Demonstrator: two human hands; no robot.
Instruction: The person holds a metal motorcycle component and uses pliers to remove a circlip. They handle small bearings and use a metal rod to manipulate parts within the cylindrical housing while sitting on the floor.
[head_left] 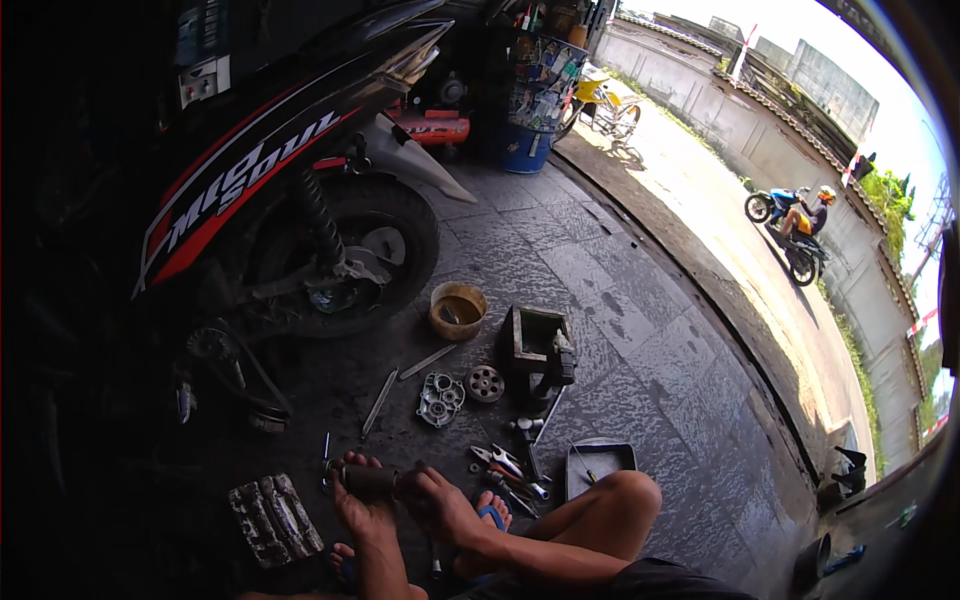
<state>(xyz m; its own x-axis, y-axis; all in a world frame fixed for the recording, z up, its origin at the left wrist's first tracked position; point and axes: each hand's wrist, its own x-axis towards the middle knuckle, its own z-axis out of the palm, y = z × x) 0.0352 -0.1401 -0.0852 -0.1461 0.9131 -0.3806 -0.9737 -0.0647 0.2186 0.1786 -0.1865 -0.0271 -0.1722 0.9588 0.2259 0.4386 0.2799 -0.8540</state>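
In front of my crossed legs, a dark, greasy cylindrical metal part [370, 481] lies level between my hands. My left hand [362, 512] is wrapped under its left end, fingers curled up around it. At the other end my right hand [443, 505] grips it, though shadow hides most of those fingertips. Just beyond the left fingers, a small thin metal tool [327, 458] lies on the floor. Pliers [498, 460] and several wrenches [520, 488] rest to the right of my right hand. A dirty ribbed metal block [276, 520] sits left of my left hand.
Ahead are a round metal cover [441, 400], a pulley-like disc [485, 384], a bowl of brown liquid [458, 311] and a square box [540, 340]. A grey tray [598, 460] stands by my knee. The motorcycle's rear wheel [350, 255] is far left; a rider [815, 212] is on the road.
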